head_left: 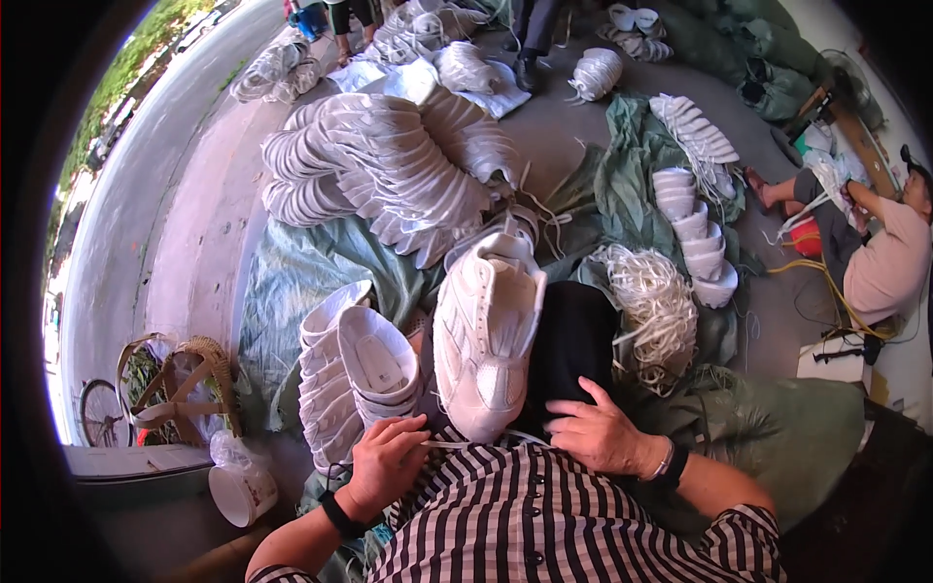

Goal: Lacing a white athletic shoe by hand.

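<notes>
A white sneaker (486,330) rests toe toward me between my legs, its opening facing up and its lacing holes bare. A thin white shoelace (449,444) runs sideways below the toe. My left hand (386,462) pinches the lace's left part between thumb and fingers. On the other side, my right hand (607,435) has its thumb raised apart, and the lace runs in under its curled fingers. Its grip there is partly hidden. Beside my left hand stand nested white shoe uppers (377,355). A tangled bundle of white laces (649,316) lies beyond my right hand.
A large heap of stacked white uppers (389,160) lies ahead on green sheeting (311,277). More stacked uppers (695,238) stand to the right. Another person (889,248) sits at far right. A white bucket (241,486) and a woven basket (185,389) are at left.
</notes>
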